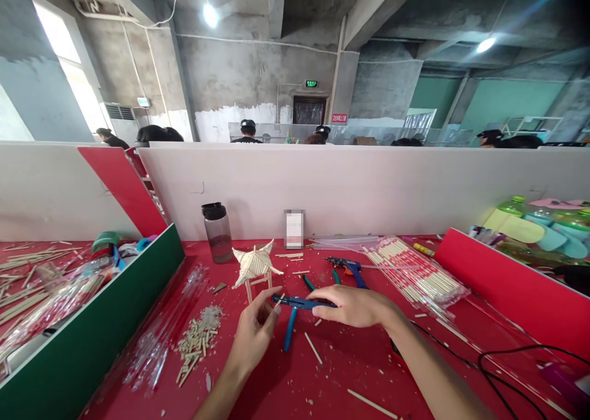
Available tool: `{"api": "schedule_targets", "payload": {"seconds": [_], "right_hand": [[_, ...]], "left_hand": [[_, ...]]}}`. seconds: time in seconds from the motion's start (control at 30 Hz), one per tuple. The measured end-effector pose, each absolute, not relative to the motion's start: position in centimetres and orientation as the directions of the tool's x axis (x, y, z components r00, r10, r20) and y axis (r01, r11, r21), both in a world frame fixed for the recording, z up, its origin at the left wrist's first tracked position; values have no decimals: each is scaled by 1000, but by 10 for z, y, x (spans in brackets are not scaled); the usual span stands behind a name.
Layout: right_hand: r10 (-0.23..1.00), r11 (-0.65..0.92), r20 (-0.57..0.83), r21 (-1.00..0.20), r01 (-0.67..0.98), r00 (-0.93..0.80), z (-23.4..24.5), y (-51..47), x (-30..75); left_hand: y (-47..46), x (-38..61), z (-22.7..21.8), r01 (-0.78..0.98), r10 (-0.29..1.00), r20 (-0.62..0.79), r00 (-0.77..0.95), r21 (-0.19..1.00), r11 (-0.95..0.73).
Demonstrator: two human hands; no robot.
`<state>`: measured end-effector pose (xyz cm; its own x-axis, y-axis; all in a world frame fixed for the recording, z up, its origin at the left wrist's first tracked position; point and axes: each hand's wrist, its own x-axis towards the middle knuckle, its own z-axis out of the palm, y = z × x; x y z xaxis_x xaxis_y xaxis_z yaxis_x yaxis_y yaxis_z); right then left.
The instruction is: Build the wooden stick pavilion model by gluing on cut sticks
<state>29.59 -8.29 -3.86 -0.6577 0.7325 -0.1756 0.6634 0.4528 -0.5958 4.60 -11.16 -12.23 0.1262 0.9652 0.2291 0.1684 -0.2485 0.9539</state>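
Holds the blue tool point(302, 303) by its right end in the right hand point(345, 306), with its long axis lying left to right, and pinches a short stick point(279, 301) in the left hand point(255, 326), just at the tool's left end, nearer than the stick model point(254, 265).

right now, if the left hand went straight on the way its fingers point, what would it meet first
The left hand would likely meet the blue tool in the right hand first; whether they touch now is unclear.
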Motion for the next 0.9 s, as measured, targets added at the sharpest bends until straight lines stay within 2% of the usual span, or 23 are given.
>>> {"api": "schedule_targets", "payload": {"seconds": [0.27, 0.9], "right_hand": [[744, 504, -124, -542, 673, -657, -42, -75, 296], [731, 546, -67, -539, 641, -680, -44, -70, 297]], "left_hand": [[-110, 45, -126, 202, 964, 236, 125, 945, -257], [-111, 40, -116, 243, 960, 235, 152, 933, -267]]}}
